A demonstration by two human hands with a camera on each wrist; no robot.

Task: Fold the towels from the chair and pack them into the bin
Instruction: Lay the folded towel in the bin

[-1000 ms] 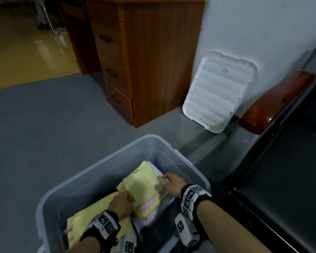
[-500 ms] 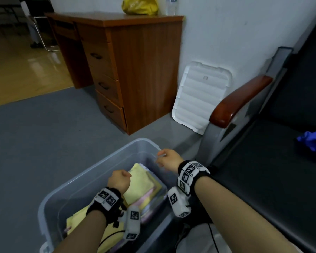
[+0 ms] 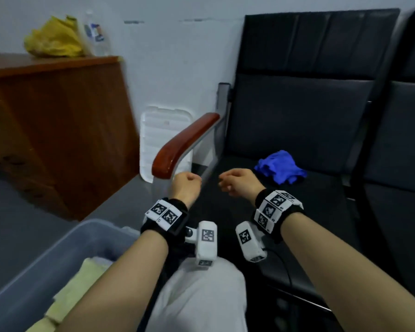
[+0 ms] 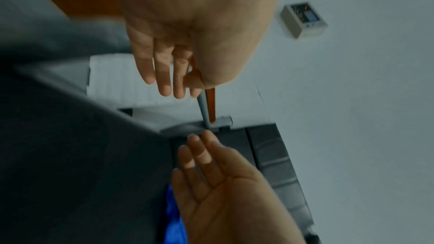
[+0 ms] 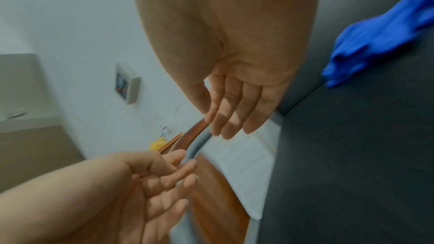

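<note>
Above the black chair (image 3: 285,212), one left hand (image 3: 186,186) and one right hand (image 3: 238,184) hung empty with loose fingers, one blue towel (image 3: 279,167) crumpled on the seat, while only the head view caught the bin (image 3: 58,255) holding folded yellow towels (image 3: 74,286).

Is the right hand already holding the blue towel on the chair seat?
No, the right hand hangs empty with relaxed fingers above the chair seat, and the blue towel lies apart from it, untouched.

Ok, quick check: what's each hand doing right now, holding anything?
Left hand: open, fingers loosely curled, holding nothing.
Right hand: open, fingers relaxed, holding nothing.
</note>
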